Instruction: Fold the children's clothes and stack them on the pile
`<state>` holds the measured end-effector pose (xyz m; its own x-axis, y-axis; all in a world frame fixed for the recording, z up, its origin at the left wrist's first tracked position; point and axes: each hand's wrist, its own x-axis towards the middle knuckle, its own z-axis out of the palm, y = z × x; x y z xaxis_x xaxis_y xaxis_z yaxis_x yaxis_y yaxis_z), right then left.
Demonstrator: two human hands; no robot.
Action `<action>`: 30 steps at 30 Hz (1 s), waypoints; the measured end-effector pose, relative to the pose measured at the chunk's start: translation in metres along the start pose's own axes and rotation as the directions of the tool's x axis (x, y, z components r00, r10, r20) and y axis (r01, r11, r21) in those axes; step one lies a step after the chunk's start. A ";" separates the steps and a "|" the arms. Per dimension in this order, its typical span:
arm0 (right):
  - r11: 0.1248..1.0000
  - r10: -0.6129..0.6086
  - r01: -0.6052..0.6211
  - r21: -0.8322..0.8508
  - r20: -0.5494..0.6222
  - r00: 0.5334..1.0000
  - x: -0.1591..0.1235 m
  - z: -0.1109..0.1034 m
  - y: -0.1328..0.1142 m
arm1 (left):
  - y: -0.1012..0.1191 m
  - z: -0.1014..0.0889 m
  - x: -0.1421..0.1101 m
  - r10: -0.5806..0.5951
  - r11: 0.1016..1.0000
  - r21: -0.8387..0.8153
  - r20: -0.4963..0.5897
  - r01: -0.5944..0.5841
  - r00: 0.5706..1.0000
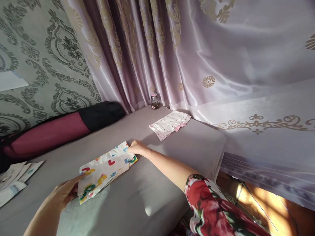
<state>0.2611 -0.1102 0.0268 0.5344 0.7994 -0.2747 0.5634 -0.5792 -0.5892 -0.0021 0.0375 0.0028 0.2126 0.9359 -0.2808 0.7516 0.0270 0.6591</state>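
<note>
One folded white cloth with a bright multicoloured print (106, 170) is over a grey fabric-covered surface (120, 206). The left hand (65, 191) pinches its left edge between thumb and fingers; the right hand (137, 147) has its fingers closed on the far right corner. Beyond sit one pile of white, pink-edged cloths (169, 123) and one clear glass jar with a silver lid (155, 103).

Single head-worn view, facing forward and down across grey sheet (201, 144), toward damask wallpaper (66, 49) at frame left, lilac curtain (209, 49) ahead. Near range: left hand (65, 192), right hand (137, 147) close, curtain farther back.
</note>
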 end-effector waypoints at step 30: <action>0.896 0.185 -0.353 -0.270 -0.495 0.849 0.022 -0.234 0.174 | 0.267 0.196 -0.046 0.283 0.775 -0.631 0.283 -0.045 0.917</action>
<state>0.5180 -0.2312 0.0956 0.8698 0.4922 0.0334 0.4863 -0.8441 -0.2259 0.3106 -0.0671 0.0549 0.5841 0.7661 -0.2682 0.1791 0.2006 0.9631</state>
